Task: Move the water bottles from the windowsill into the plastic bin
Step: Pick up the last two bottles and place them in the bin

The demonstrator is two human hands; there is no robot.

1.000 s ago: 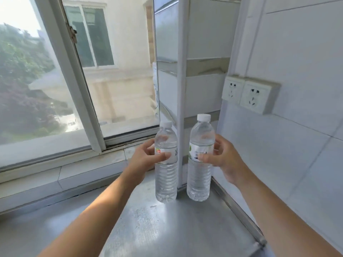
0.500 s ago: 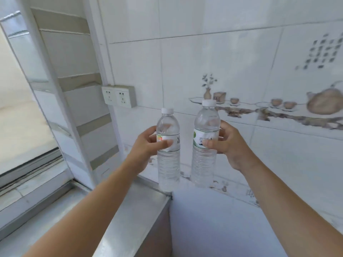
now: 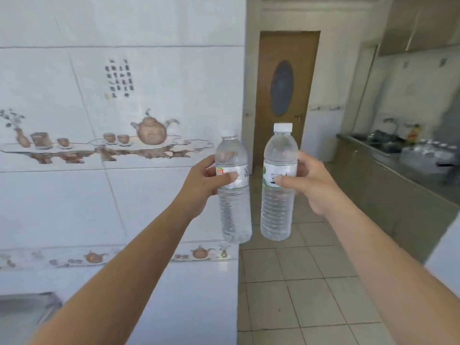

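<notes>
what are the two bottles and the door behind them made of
Left bottle and right bottle: probably clear thin plastic, ribbed below glossy paper-like labels, with white caps. Door: looks like brown wood or veneer with a matte finish and a dark oval pane.

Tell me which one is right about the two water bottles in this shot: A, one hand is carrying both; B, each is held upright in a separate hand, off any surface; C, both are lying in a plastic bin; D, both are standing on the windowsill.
B: the left hand grips one bottle and the right hand grips the other bottle, both upright in the air.
</notes>
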